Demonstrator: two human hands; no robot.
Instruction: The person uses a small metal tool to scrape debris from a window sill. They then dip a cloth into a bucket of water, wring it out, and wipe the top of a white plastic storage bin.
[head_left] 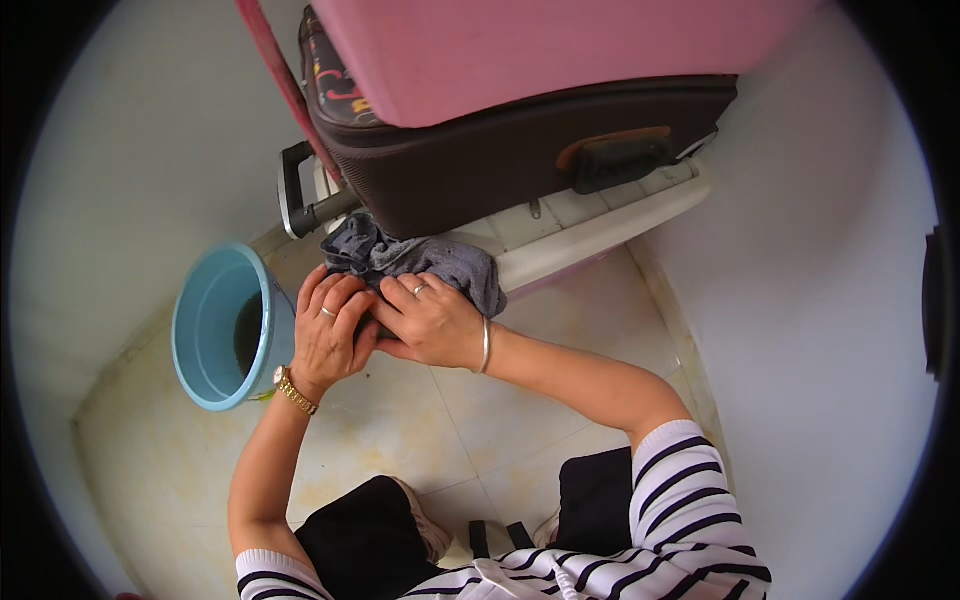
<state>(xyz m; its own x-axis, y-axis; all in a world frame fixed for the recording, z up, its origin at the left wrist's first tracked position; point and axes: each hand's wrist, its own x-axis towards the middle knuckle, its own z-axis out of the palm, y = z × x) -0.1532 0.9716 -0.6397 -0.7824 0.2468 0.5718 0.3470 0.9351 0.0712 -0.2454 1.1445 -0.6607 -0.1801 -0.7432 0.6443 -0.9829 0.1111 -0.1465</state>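
A crumpled dark grey cloth (455,265) lies over the left end of a white ledge (590,233) beneath a dark suitcase (450,175). My left hand (330,325) has its fingers curled over the cloth's near left side. Beside it, my right hand (435,325) bunches the cloth with bent fingers, and the two hands nearly touch. The part of the cloth under my palms is hidden. Left of my left hand stands a light blue bucket (205,330) with dark water (248,335) in it.
Above the suitcase sits a large pink container (560,50). A metal-and-black handle (292,190) sticks out at its left, near a reddish pole (285,75). Pale walls (810,300) close in on both sides, and stained floor tiles (400,430) lie below.
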